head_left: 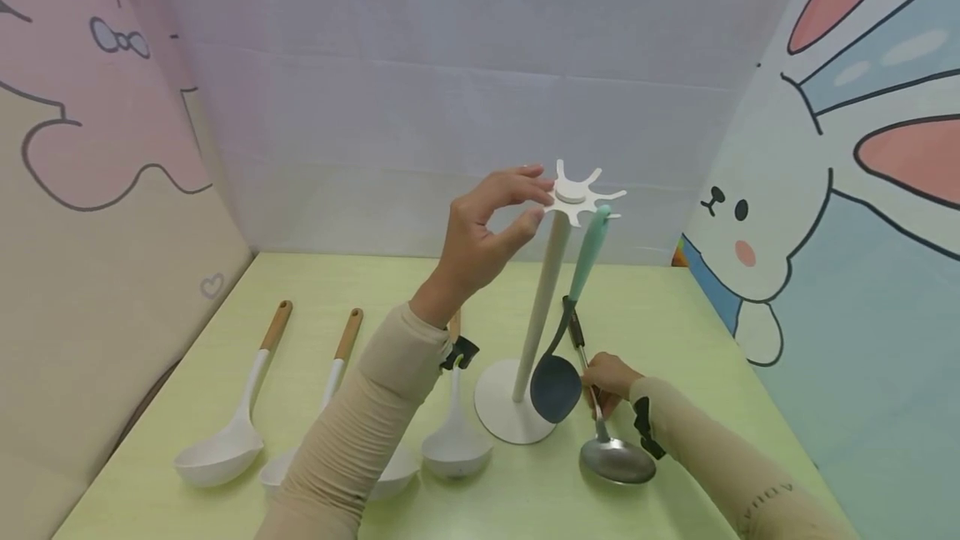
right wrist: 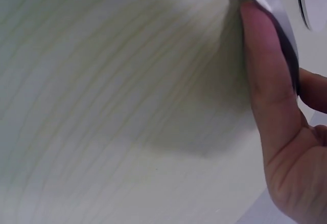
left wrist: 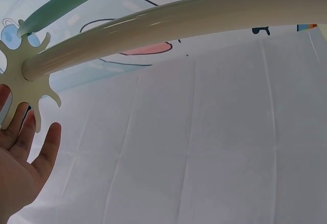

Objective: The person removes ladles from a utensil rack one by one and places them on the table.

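A white utensil stand (head_left: 536, 332) rises from a round base to a star-shaped hook top. My left hand (head_left: 491, 227) is raised beside that top, its fingertips touching the hooks (left wrist: 23, 88) while the thumb stays apart. From one hook hangs a dark grey ladle (head_left: 556, 390) with a mint-green handle (left wrist: 71, 5). To the right of the base, my right hand (head_left: 611, 377) pinches the shaft of a metal ladle (head_left: 618, 461). That ladle has a dark grip and its bowl is toward me, low over the table. Thumb and finger press the shaft from both sides in the right wrist view.
Several white ladles with wooden handles lie left of the stand, among them a far-left ladle (head_left: 225, 448) and one by the base (head_left: 456, 444). My left forearm covers parts of others. A pale green table (head_left: 720, 407) lies below, with printed cloth walls around.
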A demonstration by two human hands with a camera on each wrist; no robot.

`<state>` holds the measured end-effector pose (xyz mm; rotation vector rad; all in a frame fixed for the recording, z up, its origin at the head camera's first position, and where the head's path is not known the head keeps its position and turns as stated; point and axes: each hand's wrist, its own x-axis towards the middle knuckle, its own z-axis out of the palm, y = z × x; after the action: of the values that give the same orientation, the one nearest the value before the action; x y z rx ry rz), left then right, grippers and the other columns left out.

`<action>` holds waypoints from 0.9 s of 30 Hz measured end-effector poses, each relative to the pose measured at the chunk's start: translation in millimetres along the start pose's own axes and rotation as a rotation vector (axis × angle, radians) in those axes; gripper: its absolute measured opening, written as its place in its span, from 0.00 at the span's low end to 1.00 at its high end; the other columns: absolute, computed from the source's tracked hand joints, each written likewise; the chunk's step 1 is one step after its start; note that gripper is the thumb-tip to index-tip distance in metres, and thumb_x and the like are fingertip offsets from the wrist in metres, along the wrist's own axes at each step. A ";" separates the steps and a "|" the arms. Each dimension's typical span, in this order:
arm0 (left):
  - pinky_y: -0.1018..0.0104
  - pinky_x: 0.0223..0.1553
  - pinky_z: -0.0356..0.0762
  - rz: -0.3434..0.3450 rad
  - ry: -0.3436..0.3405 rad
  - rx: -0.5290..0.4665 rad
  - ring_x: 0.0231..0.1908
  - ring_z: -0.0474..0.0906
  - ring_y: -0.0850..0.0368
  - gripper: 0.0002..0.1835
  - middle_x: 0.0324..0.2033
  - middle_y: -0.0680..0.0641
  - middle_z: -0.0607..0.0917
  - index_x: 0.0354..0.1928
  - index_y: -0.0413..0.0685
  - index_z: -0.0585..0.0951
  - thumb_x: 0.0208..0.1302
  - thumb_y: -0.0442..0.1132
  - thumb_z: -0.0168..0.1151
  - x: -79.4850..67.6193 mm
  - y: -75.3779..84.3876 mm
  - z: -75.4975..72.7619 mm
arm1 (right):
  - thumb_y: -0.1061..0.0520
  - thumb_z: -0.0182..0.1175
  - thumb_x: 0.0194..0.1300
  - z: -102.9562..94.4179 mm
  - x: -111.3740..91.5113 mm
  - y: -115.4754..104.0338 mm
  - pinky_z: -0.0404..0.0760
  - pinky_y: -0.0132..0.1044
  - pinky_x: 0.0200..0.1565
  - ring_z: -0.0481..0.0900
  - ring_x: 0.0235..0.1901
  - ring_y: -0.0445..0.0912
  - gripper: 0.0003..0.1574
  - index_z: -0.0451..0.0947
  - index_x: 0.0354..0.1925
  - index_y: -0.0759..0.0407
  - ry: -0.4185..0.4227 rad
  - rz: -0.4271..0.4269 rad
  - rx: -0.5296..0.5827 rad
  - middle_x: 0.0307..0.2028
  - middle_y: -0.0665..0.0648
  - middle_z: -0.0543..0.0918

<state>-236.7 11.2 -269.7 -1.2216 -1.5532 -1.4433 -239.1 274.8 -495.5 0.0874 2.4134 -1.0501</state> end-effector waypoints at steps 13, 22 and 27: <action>0.59 0.55 0.78 0.003 0.007 -0.012 0.59 0.76 0.45 0.09 0.44 0.32 0.85 0.39 0.32 0.83 0.63 0.32 0.58 0.0 0.5 1.2 | 0.59 0.54 0.62 -6.1 14.1 -2.2 0.86 0.44 0.23 0.85 0.19 0.59 0.13 0.75 0.28 0.70 0.009 0.118 -0.137 0.21 0.66 0.82; 0.59 0.55 0.79 0.001 0.011 -0.002 0.59 0.77 0.45 0.09 0.44 0.33 0.85 0.39 0.32 0.83 0.63 0.32 0.58 -0.4 0.8 0.8 | 0.53 0.52 0.65 -9.0 11.8 1.1 0.85 0.41 0.21 0.84 0.16 0.52 0.24 0.78 0.21 0.69 -0.009 0.106 -0.204 0.17 0.63 0.82; 0.59 0.55 0.79 -0.004 0.010 0.001 0.59 0.77 0.45 0.09 0.44 0.33 0.86 0.39 0.32 0.83 0.63 0.32 0.58 0.3 0.0 1.1 | 0.51 0.51 0.71 -15.2 4.0 4.5 0.85 0.42 0.22 0.85 0.18 0.53 0.23 0.78 0.30 0.69 -0.024 0.065 -0.153 0.21 0.64 0.83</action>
<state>-236.7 12.4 -269.6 -1.2094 -1.5500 -1.4482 -247.9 288.1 -491.6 0.0999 2.4429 -0.8305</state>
